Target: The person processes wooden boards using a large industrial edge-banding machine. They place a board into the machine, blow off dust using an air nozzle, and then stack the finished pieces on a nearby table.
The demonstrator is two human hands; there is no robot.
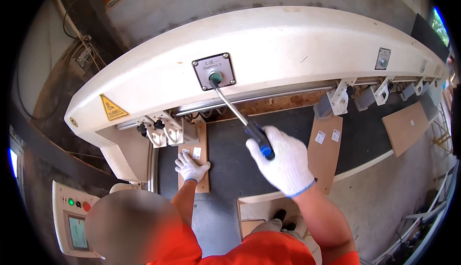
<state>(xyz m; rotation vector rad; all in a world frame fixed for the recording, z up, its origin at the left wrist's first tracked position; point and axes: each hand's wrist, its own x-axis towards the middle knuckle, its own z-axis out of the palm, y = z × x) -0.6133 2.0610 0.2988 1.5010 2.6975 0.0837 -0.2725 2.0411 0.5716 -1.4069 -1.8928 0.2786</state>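
Dark desk (230,164): brown board (203,142) overlaid by spread left hand (191,168); black-handled tool (254,131), gripped by right hand (284,163), best aligned squarely with green button (217,77).

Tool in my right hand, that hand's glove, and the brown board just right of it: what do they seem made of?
Tool: shaft probably metal, bright and shiny; handle likely plastic or rubber, dark with a blue end. Glove: apparently knitted fabric, matte white with ribbing. Board: perhaps fibreboard or laminate, smooth and evenly brown; core unclear.
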